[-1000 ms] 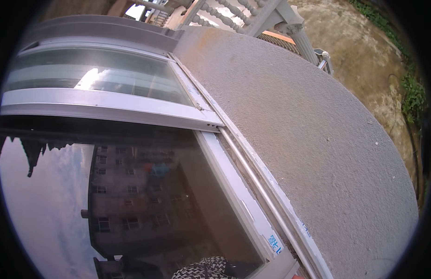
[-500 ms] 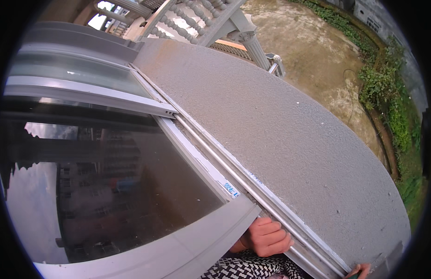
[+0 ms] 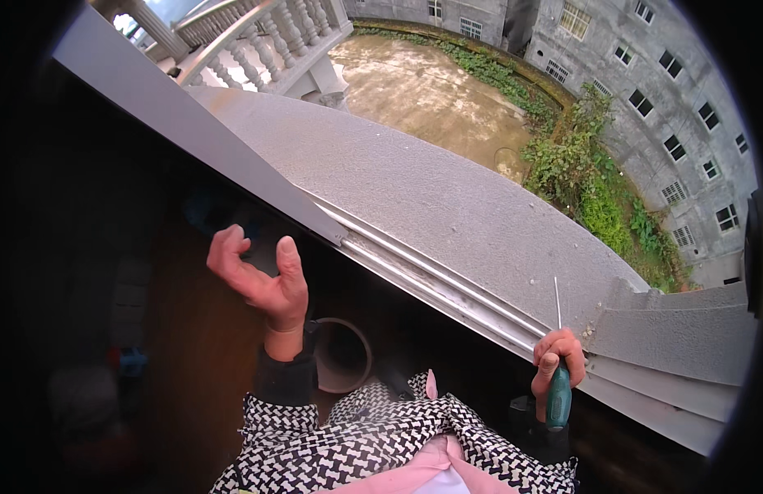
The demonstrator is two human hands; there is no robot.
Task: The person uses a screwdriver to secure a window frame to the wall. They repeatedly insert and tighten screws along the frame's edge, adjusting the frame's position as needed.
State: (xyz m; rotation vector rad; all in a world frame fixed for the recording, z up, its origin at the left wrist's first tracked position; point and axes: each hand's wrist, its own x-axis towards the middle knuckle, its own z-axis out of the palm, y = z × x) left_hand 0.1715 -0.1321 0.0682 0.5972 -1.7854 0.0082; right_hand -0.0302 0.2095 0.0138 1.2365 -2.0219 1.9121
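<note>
Head: screwdriver [image 3: 559, 400] within right grip [image 3: 566, 352]

The person's left hand [image 3: 266, 284], a fist at the silvery metal window track [image 3: 439, 288] half a second ago, is now well apart from it, thumb spread. The right hand [image 3: 565, 352] has come fully into view, clasping a green-handled tool with a thin metal shaft [image 3: 558, 399]. A pale, round-rimmed container [image 3: 344, 385] appears.

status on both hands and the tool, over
Left hand raised, empty. Right hand gripping green-handled tool, thin shaft pointing over ledge. Grey frame hiding left part of window track.
</note>
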